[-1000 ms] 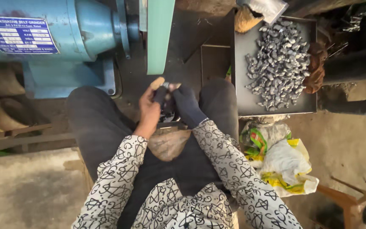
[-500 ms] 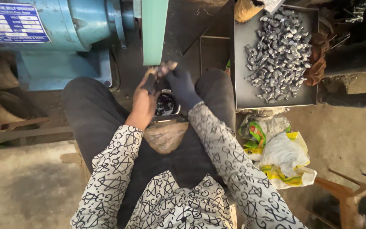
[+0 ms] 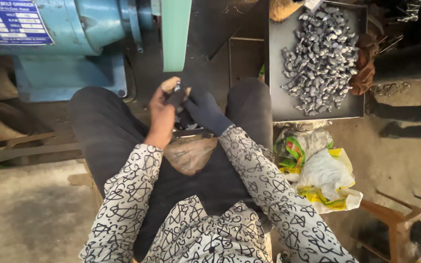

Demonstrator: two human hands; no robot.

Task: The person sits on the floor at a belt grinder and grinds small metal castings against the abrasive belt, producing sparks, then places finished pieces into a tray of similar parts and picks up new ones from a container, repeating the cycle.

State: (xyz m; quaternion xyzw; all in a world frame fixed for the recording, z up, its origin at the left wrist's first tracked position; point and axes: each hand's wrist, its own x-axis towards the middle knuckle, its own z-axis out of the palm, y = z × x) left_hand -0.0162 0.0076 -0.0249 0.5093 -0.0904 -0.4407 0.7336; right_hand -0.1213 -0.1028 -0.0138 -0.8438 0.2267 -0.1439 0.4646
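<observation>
- Sitting nearest the camera, the person wears a black-and-white patterned top [image 3: 249,195] and dark trousers, with a crumpled brownish bag [image 3: 189,155] lying in the lap between the forearms.
- Just beyond the bag, the bare left hand [image 3: 162,112] has its fingers [image 3: 170,85] curled and pressed onto a small dark workpiece [image 3: 177,96], thumb tip uppermost.
- Meeting it from the other side, the right hand [image 3: 205,109], in a dark glove, closes its fingers on the same workpiece; the two hands touch.
- That workpiece sits just below the lower end of the green sanding belt [image 3: 175,34]; whether it touches the belt cannot be told.
- At the person's right knee, a crumpled white, yellow and green sack [image 3: 322,175] lies on the floor.
- Farther out on that side, a grey metal tray [image 3: 281,97] carries a heap of small silvery metal parts [image 3: 320,58].
- Farthest away on the left, the blue motor housing [image 3: 84,24] of the machine stands on its blue base, beside the belt.
</observation>
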